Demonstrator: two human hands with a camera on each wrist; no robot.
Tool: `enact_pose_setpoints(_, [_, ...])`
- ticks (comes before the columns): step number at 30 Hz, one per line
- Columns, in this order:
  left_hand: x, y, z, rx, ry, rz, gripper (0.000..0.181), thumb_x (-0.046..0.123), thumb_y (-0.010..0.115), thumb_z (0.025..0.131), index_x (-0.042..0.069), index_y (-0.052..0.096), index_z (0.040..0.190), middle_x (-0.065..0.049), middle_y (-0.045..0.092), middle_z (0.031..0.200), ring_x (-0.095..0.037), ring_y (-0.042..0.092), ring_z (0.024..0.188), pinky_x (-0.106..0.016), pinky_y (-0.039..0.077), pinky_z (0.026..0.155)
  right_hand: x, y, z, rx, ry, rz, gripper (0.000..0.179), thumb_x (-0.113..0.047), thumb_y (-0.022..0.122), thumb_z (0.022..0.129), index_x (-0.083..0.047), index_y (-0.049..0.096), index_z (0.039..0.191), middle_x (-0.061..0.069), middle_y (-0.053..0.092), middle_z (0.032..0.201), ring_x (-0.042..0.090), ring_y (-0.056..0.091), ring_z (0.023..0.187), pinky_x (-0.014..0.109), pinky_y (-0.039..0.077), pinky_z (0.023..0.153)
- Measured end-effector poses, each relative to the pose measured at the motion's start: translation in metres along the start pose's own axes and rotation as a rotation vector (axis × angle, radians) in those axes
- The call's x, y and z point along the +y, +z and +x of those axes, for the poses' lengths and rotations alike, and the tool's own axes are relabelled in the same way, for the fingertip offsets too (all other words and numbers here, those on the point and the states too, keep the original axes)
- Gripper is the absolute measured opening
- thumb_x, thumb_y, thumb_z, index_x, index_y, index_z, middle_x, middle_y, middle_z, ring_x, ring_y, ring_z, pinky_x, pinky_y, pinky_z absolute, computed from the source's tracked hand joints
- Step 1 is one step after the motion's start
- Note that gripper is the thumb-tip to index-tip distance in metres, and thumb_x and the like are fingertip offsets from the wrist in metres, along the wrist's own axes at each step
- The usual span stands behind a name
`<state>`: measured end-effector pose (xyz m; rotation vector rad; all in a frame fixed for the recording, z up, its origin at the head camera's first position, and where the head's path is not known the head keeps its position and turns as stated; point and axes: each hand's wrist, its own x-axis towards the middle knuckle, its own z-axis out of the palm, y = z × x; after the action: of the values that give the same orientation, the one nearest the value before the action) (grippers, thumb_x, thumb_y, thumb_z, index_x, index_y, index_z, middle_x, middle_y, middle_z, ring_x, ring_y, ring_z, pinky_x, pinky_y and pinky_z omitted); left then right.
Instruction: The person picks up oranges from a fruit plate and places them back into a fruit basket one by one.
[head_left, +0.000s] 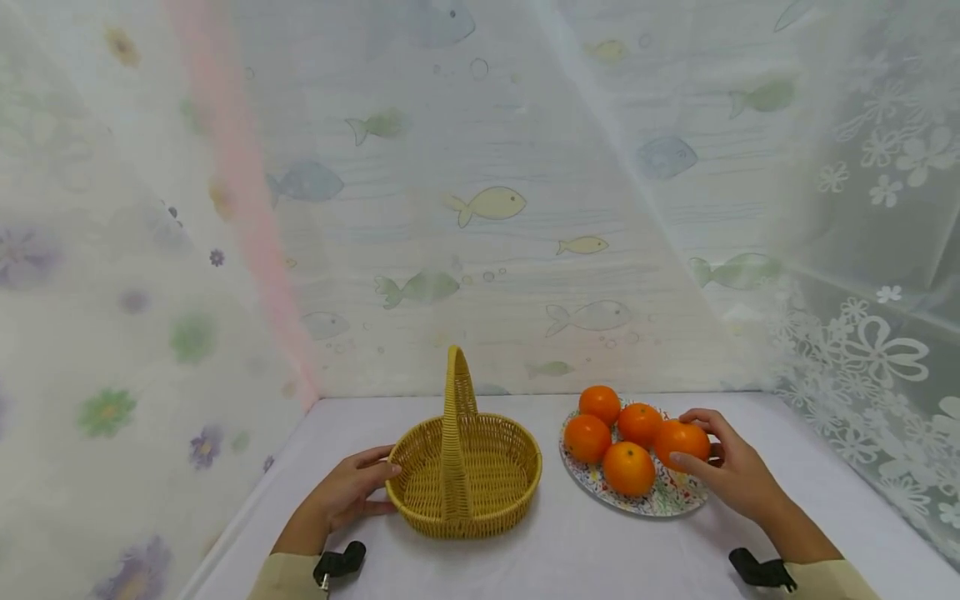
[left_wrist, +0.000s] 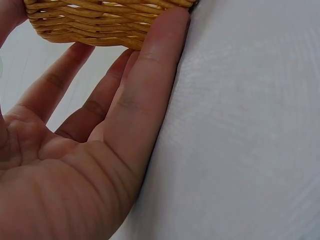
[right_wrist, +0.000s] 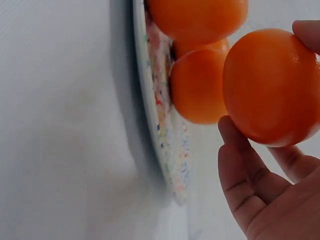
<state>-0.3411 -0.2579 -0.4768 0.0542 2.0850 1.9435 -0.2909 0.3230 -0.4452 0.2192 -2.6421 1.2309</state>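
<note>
A yellow wicker basket (head_left: 501, 521) with a tall arched handle stands upright on the table, nothing inside it. My left hand (head_left: 351, 492) holds its left side, thumb over the rim and fingers against the outer weave; the left wrist view shows the little finger low along the tablecloth beside the weave (left_wrist: 95, 22). At the right, my right hand (head_left: 738, 471) grips an orange (head_left: 681, 442) between thumb and fingers, over the right part of a speckled plate (head_left: 675, 498). In the right wrist view the held orange (right_wrist: 272, 87) is raised off the plate.
Several other oranges (head_left: 628, 469) sit close together on the plate, left of the held one. A white cloth covers the table (head_left: 555, 558). Behind hangs a curtain (head_left: 480, 275) printed with fish, and floral curtains hang at both sides.
</note>
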Motion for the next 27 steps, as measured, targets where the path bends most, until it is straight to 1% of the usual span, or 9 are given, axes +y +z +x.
enact_pose_setpoints(5, [0.000, 0.000, 0.000, -0.001, 0.008, -0.007, 0.070, 0.025, 0.073, 0.097, 0.004, 0.043, 0.156, -0.018, 0.061, 0.143, -0.027, 0.065, 0.121, -0.057, 0.062, 0.088, -0.010, 0.000, 0.003, 0.004, -0.052, -0.026, 0.075, -0.045, 0.077, 0.092, -0.022, 0.039, 0.153, 0.021, 0.054, 0.143, 0.028, 0.067, 0.098, 0.021, 0.058, 0.074])
enact_pose_setpoints(8, [0.001, 0.001, 0.000, 0.002, 0.004, -0.009, 0.069, 0.025, 0.073, 0.097, 0.005, 0.044, 0.155, -0.018, 0.061, 0.142, -0.027, 0.065, 0.121, -0.057, 0.062, 0.088, -0.015, 0.000, 0.006, 0.003, -0.060, -0.061, 0.082, -0.048, 0.079, 0.090, -0.021, 0.038, 0.155, 0.020, 0.055, 0.143, 0.028, 0.069, 0.103, 0.018, 0.057, 0.077])
enact_pose_setpoints(11, [0.001, 0.002, 0.000, 0.003, -0.001, -0.010, 0.068, 0.024, 0.073, 0.097, 0.005, 0.044, 0.155, -0.018, 0.061, 0.143, -0.027, 0.065, 0.121, -0.057, 0.062, 0.088, -0.020, 0.000, 0.008, 0.004, -0.055, -0.075, 0.084, -0.049, 0.080, 0.088, -0.018, 0.039, 0.155, 0.019, 0.053, 0.146, 0.029, 0.068, 0.106, 0.019, 0.058, 0.079])
enact_pose_setpoints(15, [0.001, 0.002, -0.002, 0.003, -0.001, -0.006, 0.068, 0.024, 0.072, 0.097, 0.004, 0.043, 0.155, -0.019, 0.061, 0.143, -0.027, 0.065, 0.120, -0.057, 0.062, 0.088, -0.028, 0.002, 0.012, -0.002, -0.069, -0.052, 0.082, -0.046, 0.083, 0.087, -0.015, 0.043, 0.152, 0.019, 0.051, 0.150, 0.030, 0.067, 0.107, 0.022, 0.061, 0.081])
enact_pose_setpoints(22, [0.001, 0.001, -0.002, 0.003, -0.001, -0.011, 0.069, 0.025, 0.074, 0.097, 0.005, 0.044, 0.155, -0.018, 0.061, 0.143, -0.027, 0.066, 0.120, -0.057, 0.062, 0.088, -0.043, 0.012, 0.021, 0.002, -0.150, -0.022, 0.076, -0.040, 0.085, 0.087, -0.014, 0.049, 0.148, 0.015, 0.056, 0.145, 0.025, 0.067, 0.103, 0.018, 0.058, 0.082])
enact_pose_setpoints(24, [0.000, 0.000, -0.001, 0.003, -0.003, -0.010, 0.069, 0.026, 0.074, 0.097, 0.005, 0.044, 0.155, -0.018, 0.060, 0.145, -0.027, 0.065, 0.121, -0.056, 0.062, 0.088, -0.048, 0.015, 0.024, -0.006, -0.168, 0.002, 0.075, -0.039, 0.085, 0.087, -0.014, 0.050, 0.148, 0.015, 0.056, 0.145, 0.026, 0.068, 0.104, 0.020, 0.059, 0.083])
enact_pose_setpoints(27, [0.001, 0.000, -0.001, 0.003, -0.002, -0.008, 0.069, 0.026, 0.073, 0.097, 0.005, 0.044, 0.155, -0.018, 0.059, 0.146, -0.028, 0.065, 0.122, -0.056, 0.062, 0.088, -0.056, 0.019, 0.027, -0.025, -0.174, 0.055, 0.073, -0.036, 0.085, 0.087, -0.015, 0.050, 0.147, 0.015, 0.055, 0.146, 0.028, 0.068, 0.107, 0.025, 0.062, 0.084])
